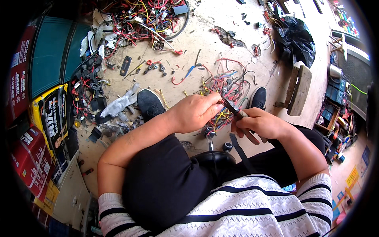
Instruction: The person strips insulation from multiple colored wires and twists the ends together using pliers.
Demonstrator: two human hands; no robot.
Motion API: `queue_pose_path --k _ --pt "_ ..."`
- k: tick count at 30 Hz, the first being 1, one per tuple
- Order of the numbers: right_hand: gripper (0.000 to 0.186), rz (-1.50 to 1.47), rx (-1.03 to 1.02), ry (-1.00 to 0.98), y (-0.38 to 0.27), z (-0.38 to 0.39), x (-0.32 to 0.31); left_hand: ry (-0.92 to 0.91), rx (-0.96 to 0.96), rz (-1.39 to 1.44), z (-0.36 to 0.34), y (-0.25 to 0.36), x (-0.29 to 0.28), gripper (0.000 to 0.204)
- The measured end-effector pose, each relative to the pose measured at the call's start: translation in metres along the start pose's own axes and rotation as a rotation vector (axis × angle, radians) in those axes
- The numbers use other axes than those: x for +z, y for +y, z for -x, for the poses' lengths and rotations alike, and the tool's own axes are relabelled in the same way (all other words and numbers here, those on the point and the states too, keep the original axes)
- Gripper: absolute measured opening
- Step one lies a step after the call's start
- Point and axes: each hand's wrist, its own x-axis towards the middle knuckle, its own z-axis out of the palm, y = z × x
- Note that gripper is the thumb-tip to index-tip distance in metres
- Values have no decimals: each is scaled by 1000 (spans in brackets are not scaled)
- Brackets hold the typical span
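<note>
My right hand [260, 123] is closed around the handles of dark pliers [230, 106], whose tapered jaws point up and left toward my left hand [199, 112]. That left hand is in a pinch, thumb against forefinger. A small reddish bit shows at its fingertips by the jaws, too small to name. Beneath both hands, a tangle of coloured wires [233, 85] in red, blue, yellow and black lies on the floor between my shoes.
A larger heap of wires [142, 19] lies at the far left. Grey gloves [120, 103] rest beside my left shoe [150, 102]. Right of me are a wooden stool [299, 91] and a black plastic bag [294, 39]. Boxes [33, 162] line the left side.
</note>
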Motion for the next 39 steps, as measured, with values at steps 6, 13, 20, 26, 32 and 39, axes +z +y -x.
queue_pose_path --k 6,13,20,26,32,39 --pt "30 80 28 69 -2 1 1 101 155 -400 -1 -5 2 13" --pt "28 118 42 90 -2 2 1 184 302 -535 -4 -1 -2 12" --pt "30 112 64 69 -7 4 2 185 332 -574 -3 -2 -2 13" --pt "29 206 163 52 -6 2 0 155 334 -631 -4 -1 -2 11" --pt "30 266 157 65 0 -1 -1 172 362 -627 -5 -1 -1 11" --pt "32 268 172 76 -4 0 1 155 331 -600 -2 -5 -2 11"
